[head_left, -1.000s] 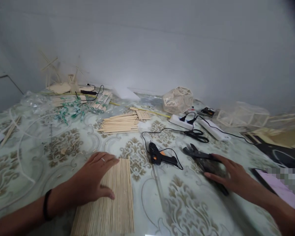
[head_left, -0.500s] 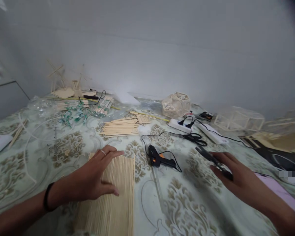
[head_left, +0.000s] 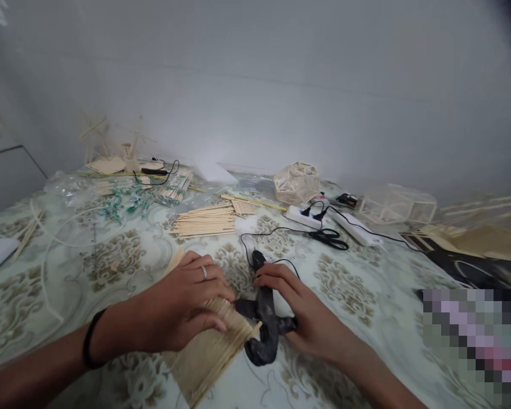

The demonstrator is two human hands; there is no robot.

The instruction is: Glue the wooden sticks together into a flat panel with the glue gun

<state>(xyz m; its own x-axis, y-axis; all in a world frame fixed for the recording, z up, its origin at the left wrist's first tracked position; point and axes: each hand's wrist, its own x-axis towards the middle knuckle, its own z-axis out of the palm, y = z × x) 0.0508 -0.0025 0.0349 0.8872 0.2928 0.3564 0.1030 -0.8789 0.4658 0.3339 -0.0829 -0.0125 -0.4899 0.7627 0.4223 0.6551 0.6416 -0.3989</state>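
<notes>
My left hand (head_left: pixel 183 304) is closed over the upper part of a flat panel of thin wooden sticks (head_left: pixel 208 360), which now lies at a slant. My right hand (head_left: pixel 296 307) is wrapped around a black clamp-like tool (head_left: pixel 269 326). The tool's curved end meets the panel's right edge; whether it bites on the wood I cannot make out. Just beyond my right fingers lies a black glue gun (head_left: pixel 259 259), mostly hidden by the hand and the tool.
Loose wooden sticks (head_left: pixel 204 220) lie in a pile farther back. Black scissors (head_left: pixel 330 238) rest near a white power strip (head_left: pixel 304 217) with plugged-in cords. Stick frames (head_left: pixel 297 183) stand by the wall. Plastic wrappers (head_left: pixel 130 199) are spread at the left.
My right hand has come left with the black tool to the panel's right edge. My left hand has closed on the panel, which has turned and tilted.
</notes>
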